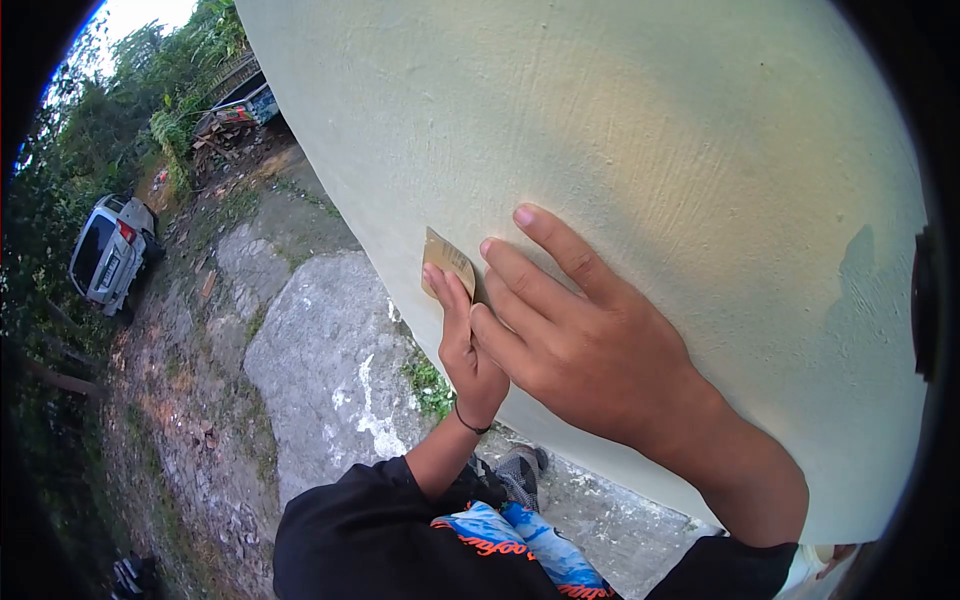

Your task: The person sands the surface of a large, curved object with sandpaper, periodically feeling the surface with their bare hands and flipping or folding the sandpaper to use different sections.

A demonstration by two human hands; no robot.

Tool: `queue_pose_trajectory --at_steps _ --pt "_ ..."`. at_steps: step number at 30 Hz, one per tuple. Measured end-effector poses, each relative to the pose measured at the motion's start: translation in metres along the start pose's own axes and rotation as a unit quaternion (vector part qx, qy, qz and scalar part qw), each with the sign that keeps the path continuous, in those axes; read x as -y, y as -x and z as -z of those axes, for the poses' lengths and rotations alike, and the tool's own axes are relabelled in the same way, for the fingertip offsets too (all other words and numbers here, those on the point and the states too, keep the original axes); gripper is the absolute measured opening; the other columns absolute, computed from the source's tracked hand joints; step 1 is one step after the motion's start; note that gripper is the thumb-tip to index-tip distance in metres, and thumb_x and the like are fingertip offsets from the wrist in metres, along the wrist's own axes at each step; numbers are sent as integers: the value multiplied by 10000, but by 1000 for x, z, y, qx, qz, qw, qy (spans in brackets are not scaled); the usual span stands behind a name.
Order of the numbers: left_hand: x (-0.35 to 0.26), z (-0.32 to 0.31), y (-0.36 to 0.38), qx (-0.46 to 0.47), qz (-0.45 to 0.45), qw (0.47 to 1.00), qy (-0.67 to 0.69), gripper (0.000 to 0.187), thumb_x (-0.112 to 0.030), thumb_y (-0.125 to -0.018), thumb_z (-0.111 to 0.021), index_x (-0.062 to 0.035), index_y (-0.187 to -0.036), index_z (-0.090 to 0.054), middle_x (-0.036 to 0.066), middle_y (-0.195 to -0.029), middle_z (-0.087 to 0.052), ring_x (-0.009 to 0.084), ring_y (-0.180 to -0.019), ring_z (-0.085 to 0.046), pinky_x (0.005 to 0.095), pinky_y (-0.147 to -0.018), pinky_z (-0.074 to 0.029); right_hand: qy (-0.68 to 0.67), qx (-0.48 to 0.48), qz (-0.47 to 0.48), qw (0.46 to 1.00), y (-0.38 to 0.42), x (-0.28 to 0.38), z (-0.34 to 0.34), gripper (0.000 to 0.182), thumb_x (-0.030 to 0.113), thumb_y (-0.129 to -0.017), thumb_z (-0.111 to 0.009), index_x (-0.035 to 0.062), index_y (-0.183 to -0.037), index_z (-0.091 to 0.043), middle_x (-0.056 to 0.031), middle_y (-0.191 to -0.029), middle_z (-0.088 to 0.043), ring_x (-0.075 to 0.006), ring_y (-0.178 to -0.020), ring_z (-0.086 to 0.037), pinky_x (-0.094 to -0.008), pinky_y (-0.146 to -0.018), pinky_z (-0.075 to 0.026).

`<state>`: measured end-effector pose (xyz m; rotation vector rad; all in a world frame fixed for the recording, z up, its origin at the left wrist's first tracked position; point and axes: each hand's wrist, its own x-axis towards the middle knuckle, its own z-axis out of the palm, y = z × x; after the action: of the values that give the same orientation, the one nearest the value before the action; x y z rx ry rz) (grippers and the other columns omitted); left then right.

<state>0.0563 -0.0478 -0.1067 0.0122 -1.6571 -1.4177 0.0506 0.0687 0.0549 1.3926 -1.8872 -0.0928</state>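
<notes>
A pale, cream-coloured wall [450, 120] with a rough, brushed surface fills the upper right of the head view. My left hand [468, 345] has its fingers on a small piece of sandpaper [450, 262], its tan, printed back showing, up against the wall near its left edge. Close beside it, my right hand [590, 330] lies on the wall with fingers spread and nothing in them. The thumb side of the right hand overlaps the left fingers in this view. A dark band circles my left wrist.
Below is a concrete slab [320, 340] with white splashes and a tuft of weeds [428, 380] by the wall's base. My shoe [520, 475] stands near the wall's foot. A silver car [112, 250], a truck bed [250, 105] and trees are further off left.
</notes>
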Motion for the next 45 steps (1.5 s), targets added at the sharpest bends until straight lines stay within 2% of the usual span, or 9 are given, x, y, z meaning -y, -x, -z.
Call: queue_pose_trajectory --at_steps 3,8,12,17,19,26,33,39,45 --pt "19 9 -1 34 -59 992 -107 459 -97 -975 -401 69 -1396 -327 260 -1488 -235 346 -1395 -218 403 -1110 -220 2 42 10 999 -1 0 6 101 166 -772 -611 93 -810 -669 -51 -891 -670 -163 -1058 -584 -423 -1130 -271" --pt "28 27 -55 -39 272 952 131 457 -119 -984 -399 97 -1380 -329 270 -1483 -242 309 -1396 -237 369 -1101 -237 11 76 22 997 -1 -2 9 138 202 -756 -643 101 -847 -671 -51 -923 -667 -169 -1070 -580 -440 -1132 -261" --pt "2 6 -15 1 -23 999 -47 451 -151 -1001 -364 94 -1378 -336 275 -1482 -235 346 -1404 -185 395 -1116 -200 -3 66 13 998 -1 0 7 149 208 -750 -655 100 -852 -669 -56 -935 -666 -170 -1078 -577 -442 -1133 -259" --pt "12 16 -35 7 -29 997 -72 451 -152 -997 -363 95 -1373 -345 283 -1475 -243 366 -1388 -220 404 -1106 -223 2 90 15 996 -3 0 8 151 208 -745 -662 101 -852 -670 -54 -939 -667 -169 -1082 -577 -442 -1131 -263" --pt "20 26 -59 -39 271 957 100 452 -151 -995 -363 98 -1371 -346 282 -1478 -237 367 -1385 -226 402 -1103 -232 4 90 17 996 -2 -1 8 150 208 -745 -662 101 -851 -670 -52 -938 -667 -168 -1084 -576 -441 -1130 -265" --pt "-5 6 -9 13 -26 998 -63 438 -136 -991 -377 63 -1382 -359 246 -1490 -246 317 -1393 -225 360 -1093 -249 -9 67 17 998 -3 -1 10 125 168 -774 -594 68 -803 -663 -87 -900 -673 -193 -1064 -588 -424 -1131 -267" --pt "31 43 -79 -1 297 955 -3 440 -178 -998 -397 64 -1365 -390 205 -1312 -517 178 -1090 -532 315 -944 -390 -31 52 21 998 0 -1 5 137 136 -768 -557 43 -758 -656 -119 -876 -680 -221 -1047 -596 -409 -1130 -272" --pt "8 9 -8 -5 -42 996 -84 447 -131 -985 -409 66 -1383 -359 274 -1443 -331 268 -1328 -380 346 -1041 -321 -48 38 0 998 -1 1 3 135 138 -787 -557 51 -757 -656 -117 -893 -682 -220 -1053 -595 -413 -1133 -265" --pt "17 16 -51 -63 47 997 -1 323 -161 -990 -416 66 -1221 -431 172 -1239 -392 209 -1141 -371 307 -920 -329 -37 64 20 997 -1 -2 9 162 138 -788 -560 23 -809 -673 -115 -890 -681 -223 -1051 -596 -409 -1135 -264"
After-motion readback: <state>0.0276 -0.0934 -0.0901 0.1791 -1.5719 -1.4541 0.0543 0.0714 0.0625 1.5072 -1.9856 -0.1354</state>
